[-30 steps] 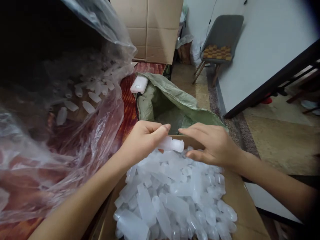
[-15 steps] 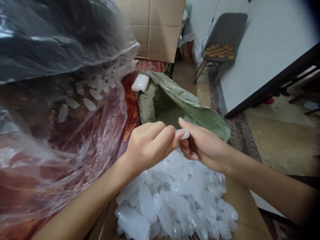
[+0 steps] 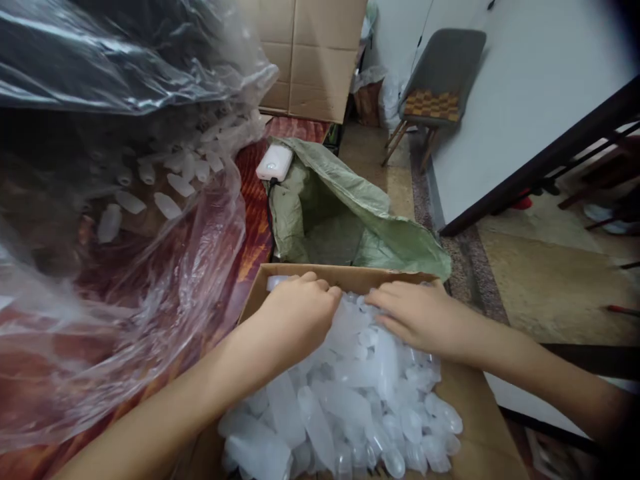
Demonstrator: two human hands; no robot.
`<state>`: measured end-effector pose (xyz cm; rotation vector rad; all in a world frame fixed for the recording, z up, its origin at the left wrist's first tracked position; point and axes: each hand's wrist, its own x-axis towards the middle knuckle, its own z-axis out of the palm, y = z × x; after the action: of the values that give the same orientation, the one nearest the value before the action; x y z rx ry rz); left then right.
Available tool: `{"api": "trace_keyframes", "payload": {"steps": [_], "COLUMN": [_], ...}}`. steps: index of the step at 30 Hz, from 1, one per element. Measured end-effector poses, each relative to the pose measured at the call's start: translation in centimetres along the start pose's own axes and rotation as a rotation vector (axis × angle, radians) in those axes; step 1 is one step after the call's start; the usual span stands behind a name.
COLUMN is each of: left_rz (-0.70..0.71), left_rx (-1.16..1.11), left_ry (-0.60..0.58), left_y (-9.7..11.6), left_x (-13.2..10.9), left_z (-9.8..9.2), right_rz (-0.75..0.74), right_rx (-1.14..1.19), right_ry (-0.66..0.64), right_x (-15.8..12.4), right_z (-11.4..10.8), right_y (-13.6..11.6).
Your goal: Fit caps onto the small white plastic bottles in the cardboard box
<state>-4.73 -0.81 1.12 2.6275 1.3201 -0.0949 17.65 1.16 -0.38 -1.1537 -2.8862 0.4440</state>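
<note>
A cardboard box (image 3: pixel 345 272) holds a heap of translucent white plastic pieces (image 3: pixel 345 400), tapered like small bottles with rounded ends. Over the box's far left part, my left hand (image 3: pixel 297 317) is closed with its fingers curled down; what they hold, if anything, is hidden. My right hand (image 3: pixel 425 317) reaches in from the right, its fingers stretched out and a little apart, touching the heap near the far wall. Between the two hands some pieces show.
At left, a big clear plastic bag (image 3: pixel 200 267) contains more such pieces (image 3: pixel 167 205) on a red-patterned surface. Beyond the box lies an open green sack (image 3: pixel 410 243) with a white power bank (image 3: pixel 275 162) and cable. A grey chair (image 3: pixel 445 73) stands farther back.
Both hands have come down and apart, from meeting around a white plastic piece above the box to the heap inside it. That piece is no longer visible between them.
</note>
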Motion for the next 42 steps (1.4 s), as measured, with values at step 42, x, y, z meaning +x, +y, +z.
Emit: {"api": "trace_keyframes", "payload": {"steps": [42], "left_rz": [-0.448], "left_rx": [-1.181], "left_ry": [0.446], "left_y": [0.3], "left_x": [0.0], "left_z": [-3.8], "right_rz": [-0.097], "right_rx": [0.221], "right_ry": [0.549], "right_x": [1.2], "right_z": [-4.0], "right_y": [-2.3]}}
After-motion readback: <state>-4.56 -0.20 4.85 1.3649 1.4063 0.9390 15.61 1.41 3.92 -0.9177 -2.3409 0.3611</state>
